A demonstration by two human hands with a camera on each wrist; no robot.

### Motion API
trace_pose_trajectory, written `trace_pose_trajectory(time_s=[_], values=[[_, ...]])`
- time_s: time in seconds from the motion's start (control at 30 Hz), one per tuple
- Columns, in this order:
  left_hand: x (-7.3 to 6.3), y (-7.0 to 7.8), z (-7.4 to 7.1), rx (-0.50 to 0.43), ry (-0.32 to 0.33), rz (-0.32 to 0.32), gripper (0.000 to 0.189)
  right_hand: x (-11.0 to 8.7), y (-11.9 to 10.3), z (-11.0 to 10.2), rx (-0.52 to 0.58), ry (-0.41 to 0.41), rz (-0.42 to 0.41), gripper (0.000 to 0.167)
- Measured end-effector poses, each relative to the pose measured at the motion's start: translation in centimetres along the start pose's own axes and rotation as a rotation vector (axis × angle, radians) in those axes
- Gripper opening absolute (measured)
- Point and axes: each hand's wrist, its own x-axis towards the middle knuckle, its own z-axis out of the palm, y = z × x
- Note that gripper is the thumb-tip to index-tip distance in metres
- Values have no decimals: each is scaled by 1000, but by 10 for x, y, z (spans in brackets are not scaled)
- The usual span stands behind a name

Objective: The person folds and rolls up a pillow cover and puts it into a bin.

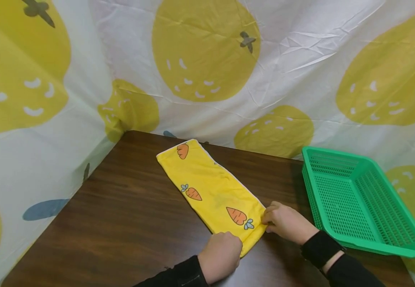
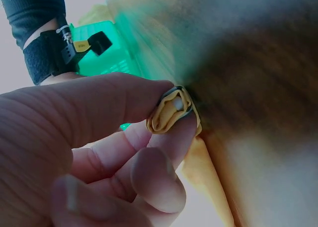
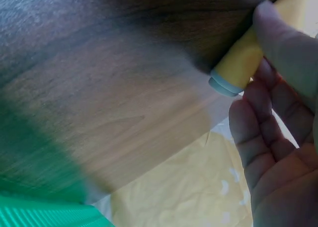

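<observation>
A yellow cloth [image 1: 211, 183] printed with orange carrots and edged in white lies as a long strip slantwise on the table. Its near end is rolled up. At the left end of that roll, my left hand [image 1: 221, 255] pinches the cloth between thumb and fingers; the left wrist view shows the coiled layers of the roll [image 2: 171, 110] end-on. My right hand [image 1: 289, 221] grips the roll's right end, and the right wrist view shows the white-edged tip of the roll [image 3: 238, 68] sticking out past the thumb. The far part of the strip lies flat.
A green plastic basket [image 1: 318, 223] with slotted sides stands at the right, beside my right hand. The dark wooden table [image 1: 121, 215] meets a hanging curtain [image 1: 207, 115] with yellow fruit prints at the back and left.
</observation>
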Motion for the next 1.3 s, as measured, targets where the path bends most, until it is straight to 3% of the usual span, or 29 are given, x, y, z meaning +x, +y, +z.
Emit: trace_pose_trajectory(time_s=[0.13,0.3,0.47,0.57,0.63,0.8,0.93,1.07,1.3], values=[[1,-1,0,-37,-25,-6,36,-1,2,4,-57,71,-30,23],[1,0,-1,-134,-114,13,40,-5,3,9,-110,131,-40,30],[1,1,-1,-184,-146,20,41,-12,3,11,-111,120,-23,30],[1,0,-1,-200,-148,18,44,-13,5,7,-72,48,-3,28],[1,0,0,-229,-160,13,44,-11,6,2,-33,-44,35,29],[-1,3,1,-291,-184,-6,44,9,4,-13,79,-331,242,31],[-1,2,4,-316,-189,-19,45,28,-1,-19,87,-476,364,32],[0,1,4,-322,-199,-33,45,41,-3,-22,69,-535,408,32],[2,-6,7,-300,-191,4,49,50,4,-18,66,-528,468,34]])
